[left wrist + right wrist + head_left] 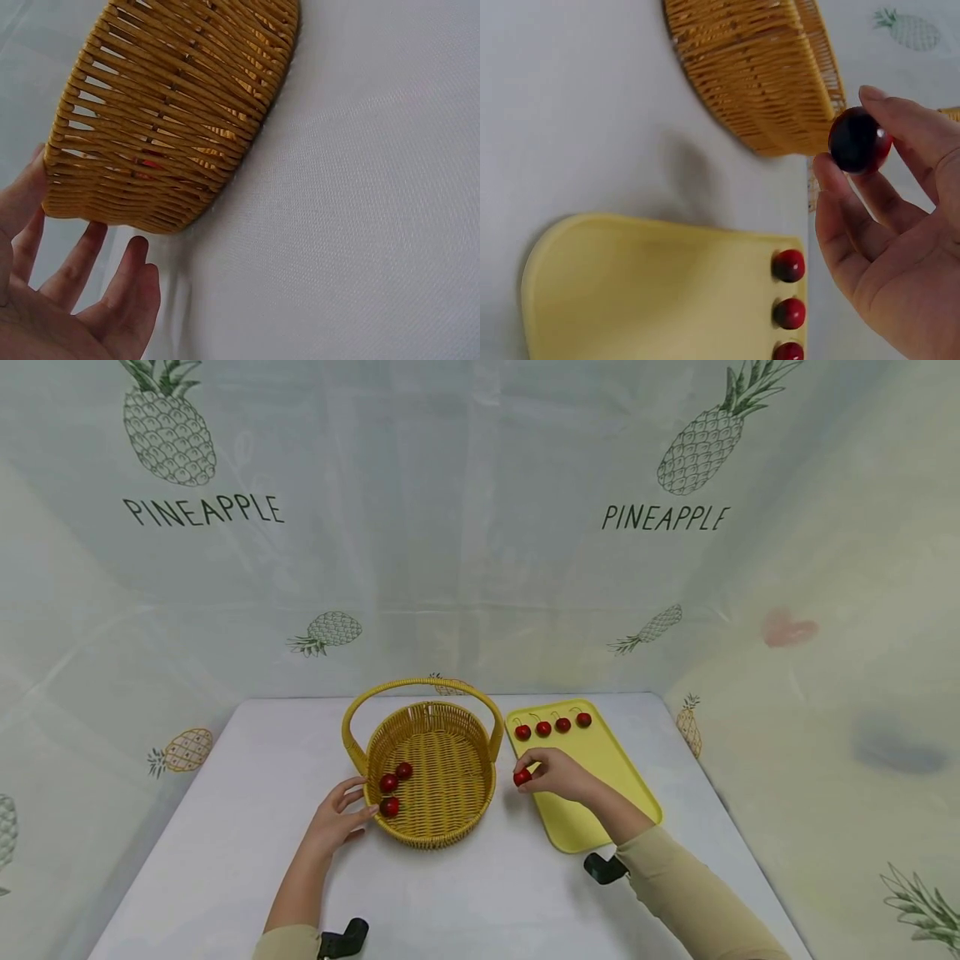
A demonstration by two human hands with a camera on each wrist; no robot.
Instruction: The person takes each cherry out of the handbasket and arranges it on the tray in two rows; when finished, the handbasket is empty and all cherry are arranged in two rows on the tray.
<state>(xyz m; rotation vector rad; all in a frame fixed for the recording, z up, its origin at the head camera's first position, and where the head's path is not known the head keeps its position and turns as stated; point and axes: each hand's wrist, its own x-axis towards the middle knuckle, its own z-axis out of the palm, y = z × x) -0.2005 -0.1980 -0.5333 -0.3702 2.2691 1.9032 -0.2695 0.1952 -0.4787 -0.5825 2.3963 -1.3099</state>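
My right hand point(555, 775) pinches a dark red cherry point(859, 140) between thumb and fingers, raised over the gap between the basket and the left edge of the yellow tray point(577, 827). Several red cherries with stems, among them one at the right end point(583, 719), sit in a row along the tray's far end. Beside it, the round yellow woven basket point(442, 785) has a tall arched handle and three cherries by its left inner wall, one of them nearest me point(389, 807). My left hand point(333, 822) holds the basket's left rim, thumb at the edge and fingers against the outside.
A white-covered table point(450, 902) bears the basket and tray. Behind it hangs a pale curtain point(465, 552) printed with pineapples, which also runs down both sides. Black wrist mounts sit at my left point(345, 938) and right point(604, 868) sleeves.
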